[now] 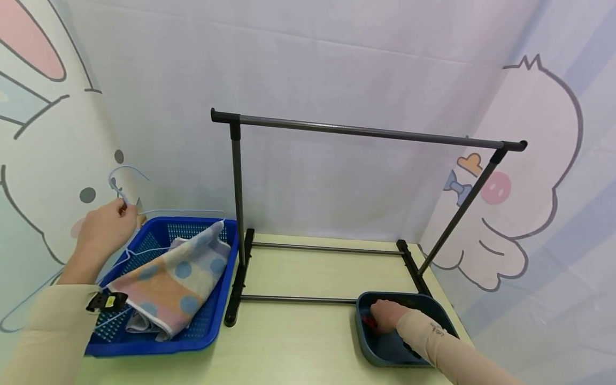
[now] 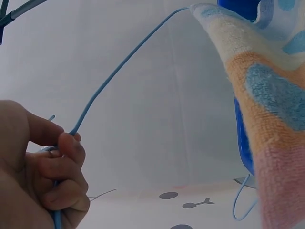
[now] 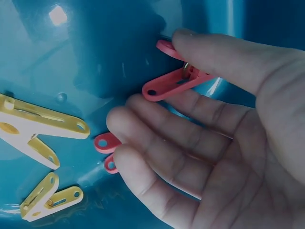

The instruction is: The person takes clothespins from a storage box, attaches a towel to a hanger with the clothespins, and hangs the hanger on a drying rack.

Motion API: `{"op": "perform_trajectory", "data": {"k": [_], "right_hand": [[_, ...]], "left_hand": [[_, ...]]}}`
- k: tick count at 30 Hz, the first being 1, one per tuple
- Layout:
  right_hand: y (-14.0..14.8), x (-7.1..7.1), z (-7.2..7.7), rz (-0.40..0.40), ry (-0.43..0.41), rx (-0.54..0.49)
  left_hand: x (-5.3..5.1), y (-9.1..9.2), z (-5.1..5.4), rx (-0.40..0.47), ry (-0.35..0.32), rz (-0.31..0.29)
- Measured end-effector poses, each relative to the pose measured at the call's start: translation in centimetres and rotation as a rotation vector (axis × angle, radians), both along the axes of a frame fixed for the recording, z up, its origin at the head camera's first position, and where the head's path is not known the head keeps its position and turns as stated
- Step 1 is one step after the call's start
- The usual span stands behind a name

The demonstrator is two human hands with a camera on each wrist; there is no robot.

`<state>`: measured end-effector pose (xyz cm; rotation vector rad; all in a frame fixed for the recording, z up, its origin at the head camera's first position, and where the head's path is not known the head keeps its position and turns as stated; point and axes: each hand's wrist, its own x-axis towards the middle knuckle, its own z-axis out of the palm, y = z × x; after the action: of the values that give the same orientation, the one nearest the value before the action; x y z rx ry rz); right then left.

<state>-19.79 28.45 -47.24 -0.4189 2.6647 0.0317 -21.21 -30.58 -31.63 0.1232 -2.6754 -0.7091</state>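
Observation:
My left hand [image 1: 107, 229] grips a thin blue wire hanger [image 2: 112, 76] just below its hook. A polka-dot towel [image 1: 180, 275] in orange, pink and cream is caught on the hanger's end and drapes over the blue basket. Down in the dark blue-green bin [image 1: 367, 342], my right hand [image 3: 209, 138] pinches a red clothespin [image 3: 167, 87] between thumb and index finger. Another red clothespin [image 3: 107, 143] lies partly hidden beneath its other fingertips. Two yellow clothespins, a larger one [image 3: 52, 121] and a smaller one [image 3: 47, 200], lie on the bin's floor.
A dark metal rack [image 1: 337, 129] with a high crossbar stands on the pale table [image 1: 289, 342] between basket and bin. The blue plastic basket [image 1: 216, 321] at left holds more cloth and hangers. Printed curtains [image 1: 327, 69] close off the back and sides.

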Motion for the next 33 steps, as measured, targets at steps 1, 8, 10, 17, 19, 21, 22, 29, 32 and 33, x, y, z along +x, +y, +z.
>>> {"op": "perform_trajectory", "data": {"k": [1, 8, 10, 17, 19, 21, 22, 29, 32, 33], "right_hand": [[0.0, 0.0, 0.1, 0.003, 0.001, 0.0], [0.7, -0.6, -0.3, -0.008, -0.019, -0.014], [0.9, -0.8, -0.3, -0.012, -0.026, -0.028], [1.2, -0.9, 0.6, 0.002, -0.002, -0.087], [1.2, -1.0, 0.8, 0.007, 0.001, -0.095], [1.4, -1.1, 0.9, 0.014, 0.0, -0.099], [1.4, -1.1, 0.9, 0.015, -0.004, -0.103], [1.6, -1.1, 1.2, -0.016, 0.0, -0.102], [2.0, -1.2, 1.1, -0.029, -0.008, -0.117], [2.1, -1.3, 1.0, -0.031, -0.011, -0.121]], "left_hand": [[0.0, 0.0, 0.0, -0.008, 0.006, 0.006], [0.1, 0.0, 0.1, -0.008, -0.005, 0.063], [0.1, 0.1, 0.1, 0.001, -0.006, 0.08], [0.3, 0.1, 0.4, 0.036, 0.041, 0.118], [0.3, 0.0, 0.4, 0.036, 0.055, 0.122], [0.4, -0.1, 0.5, 0.034, 0.066, 0.123], [0.4, -0.1, 0.5, 0.031, 0.07, 0.122], [0.5, -0.5, 0.5, 0.032, 0.102, 0.063], [0.5, -0.5, 0.5, 0.039, 0.122, 0.033], [0.6, -0.5, 0.6, 0.04, 0.128, 0.024]]}}
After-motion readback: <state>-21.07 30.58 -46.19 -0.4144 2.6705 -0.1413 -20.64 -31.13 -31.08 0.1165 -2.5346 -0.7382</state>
